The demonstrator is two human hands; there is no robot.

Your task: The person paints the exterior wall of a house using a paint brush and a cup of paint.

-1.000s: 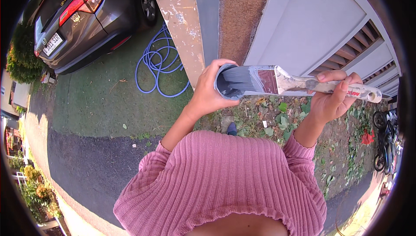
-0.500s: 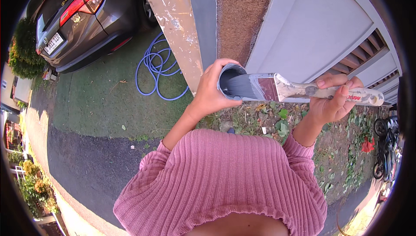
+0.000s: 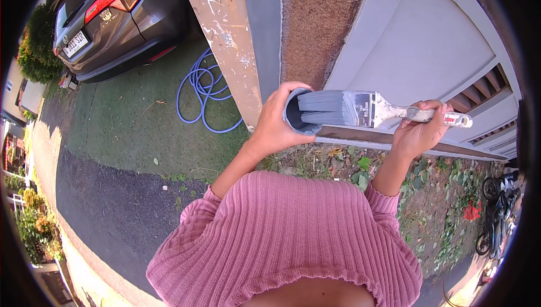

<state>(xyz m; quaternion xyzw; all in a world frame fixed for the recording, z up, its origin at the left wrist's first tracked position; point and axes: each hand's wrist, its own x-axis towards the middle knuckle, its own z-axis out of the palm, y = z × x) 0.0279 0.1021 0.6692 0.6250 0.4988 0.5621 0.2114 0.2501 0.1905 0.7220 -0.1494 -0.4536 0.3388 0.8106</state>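
Observation:
My left hand (image 3: 275, 120) is wrapped round a small cup (image 3: 294, 127) whose inside and rim are coated with grey paint. My right hand (image 3: 421, 128) grips the pale, paint-spotted handle of a wide paintbrush (image 3: 369, 109). The brush lies level, its broad side facing up, with grey paint covering the bristles. Their tips reach over the mouth of the cup; whether they touch the rim cannot be told. How much paint the cup holds is hidden.
Ahead stand a post with a grey-painted strip (image 3: 264, 31), a rough brown panel (image 3: 318, 19) and a pale grey gate (image 3: 417, 31). A blue hose (image 3: 194, 90) lies coiled on the ground near a parked car (image 3: 121, 25). A motorcycle (image 3: 499, 211) stands far right.
The paintbrush has come partly out of the cup and turned its broad side up, showing more bristles. My right hand has shifted slightly left and turned.

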